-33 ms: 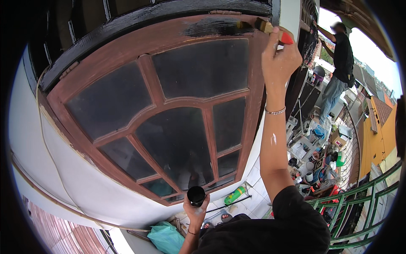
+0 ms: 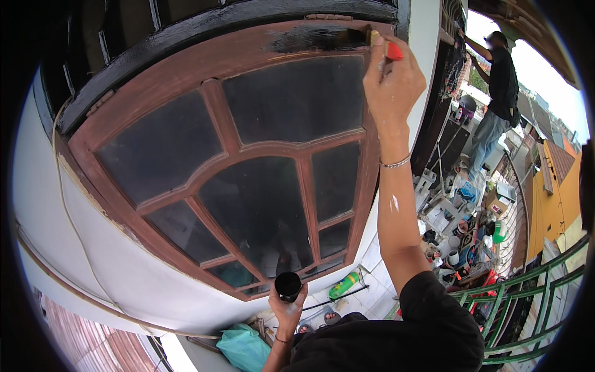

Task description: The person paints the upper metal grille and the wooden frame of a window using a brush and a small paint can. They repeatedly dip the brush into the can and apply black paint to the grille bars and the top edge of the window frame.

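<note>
One red-handled, black-bristled paintbrush (image 2: 365, 40)

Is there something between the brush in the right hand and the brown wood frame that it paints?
Nothing visible. The right hand holds the brush with its bristles lying directly on the top rail of the window frame, at the fresh black patch. The left hand holds a black can far below.

There is one brown window frame (image 2: 186, 111) with seven glass panes (image 2: 291, 102) in it. One paintbrush (image 2: 372, 38) with a red handle touches the top of the frame. One small black can (image 2: 287, 285) sits in a hand. Two hands show: the left hand (image 2: 286, 310) and the right hand (image 2: 390, 80). One other person (image 2: 496, 93) stands far off. One green bag (image 2: 242, 347) lies below.
</note>
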A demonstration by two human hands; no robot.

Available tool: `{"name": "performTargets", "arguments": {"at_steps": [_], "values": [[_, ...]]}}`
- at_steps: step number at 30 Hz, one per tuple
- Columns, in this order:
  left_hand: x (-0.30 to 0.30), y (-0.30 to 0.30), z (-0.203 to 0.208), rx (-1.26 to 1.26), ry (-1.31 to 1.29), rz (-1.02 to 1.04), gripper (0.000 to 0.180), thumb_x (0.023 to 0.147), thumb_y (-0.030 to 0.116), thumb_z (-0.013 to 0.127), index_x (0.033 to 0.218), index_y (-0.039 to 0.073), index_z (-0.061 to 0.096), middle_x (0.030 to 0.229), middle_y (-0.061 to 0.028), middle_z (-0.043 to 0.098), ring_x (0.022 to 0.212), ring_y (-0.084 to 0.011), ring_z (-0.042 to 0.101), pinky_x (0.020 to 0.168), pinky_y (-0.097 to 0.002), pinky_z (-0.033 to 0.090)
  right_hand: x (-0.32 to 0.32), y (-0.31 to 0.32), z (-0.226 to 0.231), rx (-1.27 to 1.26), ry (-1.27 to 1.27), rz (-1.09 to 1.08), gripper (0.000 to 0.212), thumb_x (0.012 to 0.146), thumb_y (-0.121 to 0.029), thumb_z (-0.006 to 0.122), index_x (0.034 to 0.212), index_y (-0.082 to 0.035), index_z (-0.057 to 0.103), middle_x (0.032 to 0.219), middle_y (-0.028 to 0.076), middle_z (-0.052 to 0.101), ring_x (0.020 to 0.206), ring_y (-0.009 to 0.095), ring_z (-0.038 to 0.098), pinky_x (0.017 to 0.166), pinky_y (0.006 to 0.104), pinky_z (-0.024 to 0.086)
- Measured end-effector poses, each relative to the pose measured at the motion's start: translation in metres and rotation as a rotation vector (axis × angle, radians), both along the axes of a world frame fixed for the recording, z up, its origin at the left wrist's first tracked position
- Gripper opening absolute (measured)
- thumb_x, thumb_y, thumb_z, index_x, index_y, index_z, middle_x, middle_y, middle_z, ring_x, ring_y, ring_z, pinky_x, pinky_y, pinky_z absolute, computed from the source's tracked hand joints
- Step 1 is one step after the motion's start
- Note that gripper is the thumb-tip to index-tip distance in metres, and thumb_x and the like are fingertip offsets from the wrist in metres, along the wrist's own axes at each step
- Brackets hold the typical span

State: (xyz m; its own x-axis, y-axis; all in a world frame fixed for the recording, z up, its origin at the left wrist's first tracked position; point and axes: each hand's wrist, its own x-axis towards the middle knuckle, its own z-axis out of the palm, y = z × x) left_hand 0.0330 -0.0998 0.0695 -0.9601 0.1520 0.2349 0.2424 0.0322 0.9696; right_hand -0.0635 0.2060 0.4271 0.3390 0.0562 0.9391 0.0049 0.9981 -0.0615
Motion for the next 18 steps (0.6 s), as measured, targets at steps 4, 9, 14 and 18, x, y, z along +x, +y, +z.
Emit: {"name": "performTargets", "arguments": {"at_steps": [4, 9, 14, 18], "values": [[0.001, 0.002, 0.000, 0.052, -0.021, -0.006, 0.036, 0.080, 0.007, 0.088, 0.106, 0.000, 0.065, 0.093, -0.0055, 0.073, 0.084, -0.0122, 0.069, 0.079, -0.0276, 0.055, -0.017, -0.062, -0.014, 0.288, -0.214, 0.012, 0.019, 0.087, -0.009, 0.075, 0.106, -0.008, 0.070, 0.087, 0.006, 0.068, 0.078, 0.026, 0.069, 0.065, 0.0346, 0.054], [-0.003, -0.006, -0.005, 0.065, -0.021, 0.026, 0.036, 0.080, 0.008, 0.089, 0.106, 0.001, 0.065, 0.094, -0.0032, 0.072, 0.084, -0.0102, 0.066, 0.079, -0.0262, 0.053, 0.015, -0.020, -0.006, 0.064, -0.005, 0.010, 0.010, 0.097, -0.010, 0.069, 0.101, -0.003, 0.074, 0.087, 0.008, 0.073, 0.062, 0.022, 0.066, 0.057, 0.0335, 0.051], [-0.006, -0.008, -0.009, 0.065, -0.079, 0.006, 0.036, 0.080, 0.008, 0.089, 0.106, 0.002, 0.066, 0.095, -0.0034, 0.072, 0.086, -0.0100, 0.066, 0.081, -0.0257, 0.053, -0.008, -0.022, -0.005, 0.188, -0.186, -0.089, 0.017, 0.092, -0.011, 0.073, 0.109, -0.009, 0.072, 0.089, 0.009, 0.069, 0.071, 0.029, 0.068, 0.065, 0.0362, 0.054], [-0.005, -0.004, -0.012, 0.037, 0.044, 0.015, 0.031, 0.082, 0.004, 0.086, 0.103, -0.001, 0.064, 0.088, -0.0049, 0.072, 0.078, -0.0120, 0.069, 0.071, -0.0263, 0.056, 0.003, -0.047, -0.013, 0.211, -0.180, 0.070, 0.028, 0.083, 0.000, 0.074, 0.109, -0.009, 0.072, 0.092, 0.010, 0.070, 0.077, 0.032, 0.069, 0.069, 0.0372, 0.055]]}}
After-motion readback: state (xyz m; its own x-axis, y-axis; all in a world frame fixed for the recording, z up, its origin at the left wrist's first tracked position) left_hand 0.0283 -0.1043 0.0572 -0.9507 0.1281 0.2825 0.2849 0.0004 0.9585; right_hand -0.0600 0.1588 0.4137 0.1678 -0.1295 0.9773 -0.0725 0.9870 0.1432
